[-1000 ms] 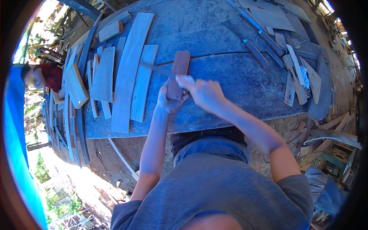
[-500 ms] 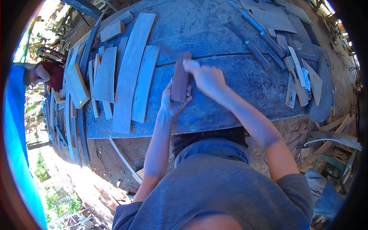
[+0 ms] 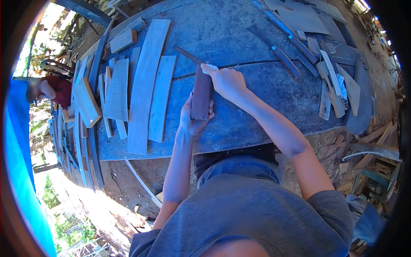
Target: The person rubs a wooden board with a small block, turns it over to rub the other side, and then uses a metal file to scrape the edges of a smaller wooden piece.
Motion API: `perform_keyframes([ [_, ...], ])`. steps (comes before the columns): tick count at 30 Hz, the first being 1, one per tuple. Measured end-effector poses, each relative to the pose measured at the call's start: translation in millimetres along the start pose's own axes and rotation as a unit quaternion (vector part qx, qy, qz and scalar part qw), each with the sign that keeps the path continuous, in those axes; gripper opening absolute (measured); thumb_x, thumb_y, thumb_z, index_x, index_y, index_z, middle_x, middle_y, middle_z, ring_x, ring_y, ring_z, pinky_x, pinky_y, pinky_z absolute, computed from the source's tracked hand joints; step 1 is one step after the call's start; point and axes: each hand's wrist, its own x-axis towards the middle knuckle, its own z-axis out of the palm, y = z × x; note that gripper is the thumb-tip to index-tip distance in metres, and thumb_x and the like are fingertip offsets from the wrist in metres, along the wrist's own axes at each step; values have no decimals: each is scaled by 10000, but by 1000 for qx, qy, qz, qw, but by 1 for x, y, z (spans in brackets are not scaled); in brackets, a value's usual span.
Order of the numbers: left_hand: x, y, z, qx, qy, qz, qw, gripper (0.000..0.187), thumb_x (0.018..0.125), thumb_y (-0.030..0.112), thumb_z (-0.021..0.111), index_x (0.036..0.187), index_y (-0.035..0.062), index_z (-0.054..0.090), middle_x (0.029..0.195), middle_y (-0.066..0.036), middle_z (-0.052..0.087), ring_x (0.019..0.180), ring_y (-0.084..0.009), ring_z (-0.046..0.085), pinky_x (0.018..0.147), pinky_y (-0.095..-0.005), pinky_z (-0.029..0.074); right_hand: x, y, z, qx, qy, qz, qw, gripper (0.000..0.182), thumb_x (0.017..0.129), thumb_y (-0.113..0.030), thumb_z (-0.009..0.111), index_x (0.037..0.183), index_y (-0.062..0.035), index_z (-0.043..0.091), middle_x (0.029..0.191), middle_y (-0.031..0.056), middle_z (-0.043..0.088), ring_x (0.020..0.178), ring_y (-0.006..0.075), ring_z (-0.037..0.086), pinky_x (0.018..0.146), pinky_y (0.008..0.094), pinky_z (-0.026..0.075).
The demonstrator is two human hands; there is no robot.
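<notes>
With the dark block (image 3: pixel 200 95) clasped in the left hand (image 3: pixel 193 123) and the thin tool (image 3: pixel 187 55) clenched in the right hand (image 3: pixel 231 83), fingers (image 3: pixel 211 112) could be nicked by a slip.

Reddish-brown block (image 3: pixel 201 95), slim tool (image 3: pixel 187 55) at far end

Right hand (image 3: pixel 229 83) now farther up block (image 3: pixel 201 97)

Thin tool (image 3: pixel 188 55) partly hidden in right hand (image 3: pixel 229 83), left hand (image 3: pixel 193 123) partly behind block (image 3: pixel 201 95), person (image 3: pixel 61 91) (far left) blurred
</notes>
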Motion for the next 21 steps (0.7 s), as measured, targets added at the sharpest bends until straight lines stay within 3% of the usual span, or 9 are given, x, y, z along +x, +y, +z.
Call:
perform_keyframes([
  [4, -2, -2, 14, 1, 3, 3, 1000, 494, 1074, 408, 260, 1218, 28, 542, 948, -168, 624, 756, -251, 595, 661, -387, 517, -50, -33, -24, -32, -90, -36, 995, 453, 909, -183, 553, 1358, -245, 571, 770, 155, 684, 605, 315, 698, 534, 436, 556],
  [6, -6, -6, 42, 6, 245, 54, 968, 489, 1076, 393, 251, 1204, 26, 549, 955, -172, 624, 771, -256, 596, 676, -394, 523, -68, -52, -43, -54, -201, -33, 978, 403, 931, -185, 526, 1329, -227, 584, 895, 167, 722, 660, 299, 716, 564, 420, 568],
  [7, -6, -5, 31, 7, 247, 49, 968, 489, 1076, 393, 251, 1204, 26, 549, 955, -172, 624, 771, -256, 596, 676, -394, 523, -65, -49, -40, -52, -202, -29, 978, 403, 931, -185, 526, 1329, -227, 584, 895, 167, 722, 660, 299, 716, 564, 420, 568],
  [10, -1, 0, -7, -23, -44, -8, 999, 541, 1043, 475, 346, 1278, 12, 497, 984, -174, 601, 825, -256, 590, 733, -399, 572, -20, -16, -9, 13, -60, 22, 998, 362, 949, -217, 513, 1295, -221, 620, 903, 175, 725, 729, 338, 721, 624, 456, 575],
  [14, -8, 1, 16, -31, -29, 15, 999, 559, 1047, 468, 353, 1309, -9, 481, 989, -175, 628, 813, -279, 636, 672, -394, 573, 17, 5, 5, -16, -21, 38, 999, 358, 952, -222, 503, 1289, -224, 623, 887, 185, 719, 746, 361, 714, 638, 483, 570],
  [16, -7, -2, 22, -31, 127, 70, 989, 575, 1033, 494, 375, 1281, -14, 478, 965, -170, 599, 795, -246, 594, 589, -320, 578, 8, 15, -1, 82, 8, 46, 996, 391, 954, -213, 496, 1332, -232, 593, 860, 186, 715, 726, 369, 709, 632, 491, 566],
  [17, -7, -1, 21, -33, 127, 71, 989, 575, 1033, 494, 375, 1281, -14, 478, 965, -170, 599, 795, -246, 594, 589, -320, 578, -5, 15, 1, 81, 6, 46, 996, 391, 954, -213, 496, 1332, -232, 593, 860, 186, 715, 726, 369, 709, 632, 491, 566],
  [20, -10, 4, 12, 68, 110, 49, 990, 585, 1034, 499, 357, 1251, -29, 483, 948, -167, 597, 725, -239, 602, 534, -308, 570, -66, -28, -24, 49, -35, 10, 998, 420, 948, -210, 507, 1363, -231, 568, 821, 180, 708, 695, 371, 701, 612, 489, 561],
  [21, -12, 2, 6, 137, 130, 63, 980, 583, 1036, 500, 346, 1231, -30, 488, 935, -164, 595, 689, -235, 600, 513, -308, 560, -80, -42, -37, 32, -97, 7, 995, 427, 941, -203, 520, 1364, -229, 567, 810, 172, 706, 678, 364, 700, 603, 483, 562],
])
